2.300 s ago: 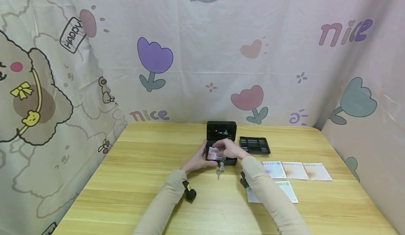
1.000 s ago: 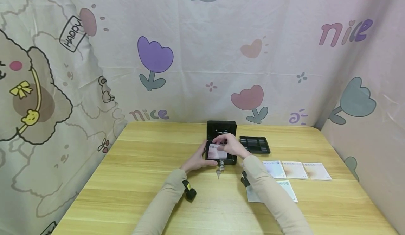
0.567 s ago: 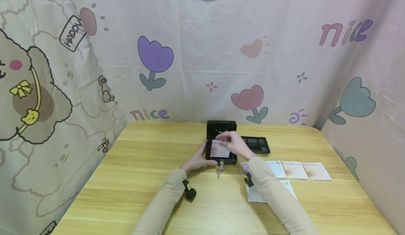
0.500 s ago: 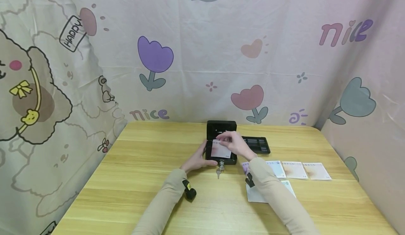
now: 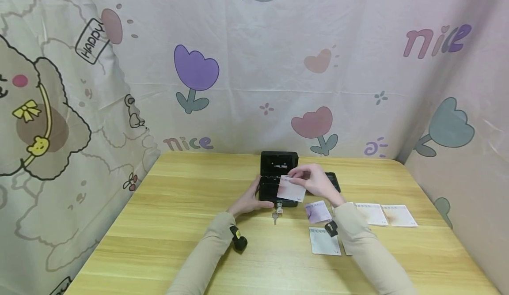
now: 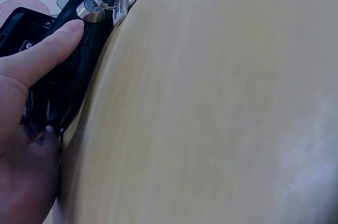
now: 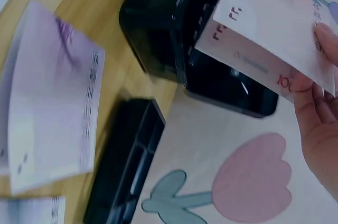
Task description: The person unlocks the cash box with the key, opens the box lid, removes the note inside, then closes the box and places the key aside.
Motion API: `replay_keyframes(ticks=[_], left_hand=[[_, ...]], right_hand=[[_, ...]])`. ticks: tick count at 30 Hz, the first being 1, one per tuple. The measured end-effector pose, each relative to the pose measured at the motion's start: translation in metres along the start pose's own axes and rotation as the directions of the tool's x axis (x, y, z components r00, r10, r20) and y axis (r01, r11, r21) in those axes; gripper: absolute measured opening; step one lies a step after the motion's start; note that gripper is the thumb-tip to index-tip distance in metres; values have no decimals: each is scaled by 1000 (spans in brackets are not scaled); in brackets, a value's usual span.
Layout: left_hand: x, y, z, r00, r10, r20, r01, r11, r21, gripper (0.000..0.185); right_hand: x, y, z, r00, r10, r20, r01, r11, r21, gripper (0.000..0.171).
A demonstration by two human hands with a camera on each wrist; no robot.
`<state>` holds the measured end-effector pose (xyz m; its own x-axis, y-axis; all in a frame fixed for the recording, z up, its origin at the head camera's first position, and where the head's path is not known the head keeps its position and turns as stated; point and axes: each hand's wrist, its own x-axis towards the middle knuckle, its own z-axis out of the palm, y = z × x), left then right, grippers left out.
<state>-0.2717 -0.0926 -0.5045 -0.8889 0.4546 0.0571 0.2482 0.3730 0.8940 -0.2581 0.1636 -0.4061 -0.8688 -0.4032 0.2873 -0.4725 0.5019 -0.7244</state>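
A small black cash box (image 5: 268, 188) stands with its lid raised at the table's back. My left hand (image 5: 248, 200) grips its left side, and in the left wrist view the thumb (image 6: 50, 49) presses the front wall near the lock. Keys (image 6: 120, 7) on a ring hang from that lock. My right hand (image 5: 314, 181) pinches a folded pinkish banknote (image 5: 291, 190) by its far edge, over the box's right side. In the right wrist view the folded banknote (image 7: 264, 28) shows a red 100, with fingers and thumb at one end.
Right of the box lies a black compartment tray (image 5: 333, 180), partly hidden by my right hand. Several folded banknotes lie in rows on the right, among them a purple one (image 5: 318, 212), a pale green one (image 5: 325, 242) and a brownish one (image 5: 399, 216). A patterned cloth hangs behind.
My right hand has lifted the pinkish banknote from inside the box and carried it to the right. The left hand has stayed on the box.
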Motion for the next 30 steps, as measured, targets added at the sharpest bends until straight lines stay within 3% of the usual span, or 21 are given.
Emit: replay_keyframes(ticks=[5, 11, 22, 30], left_hand=[[1, -2, 1, 1000, 19, -5, -19, 1000, -6, 117], [2, -2, 3, 1000, -13, 14, 13, 1000, -1, 121], [3, -4, 1, 1000, -14, -10, 14, 1000, -15, 120], [3, -3, 0, 1000, -1, -11, 1, 1000, -16, 118]], right_hand=[[-19, 5, -13, 999, -37, 0, 37, 999, -13, 15], [-47, 16, -36, 996, -83, 25, 84, 996, -2, 14], [-96, 40, -88, 996, -13, 90, 12, 1000, 16, 23], [-121, 67, -119, 989, -16, 145, 13, 1000, 23, 22]])
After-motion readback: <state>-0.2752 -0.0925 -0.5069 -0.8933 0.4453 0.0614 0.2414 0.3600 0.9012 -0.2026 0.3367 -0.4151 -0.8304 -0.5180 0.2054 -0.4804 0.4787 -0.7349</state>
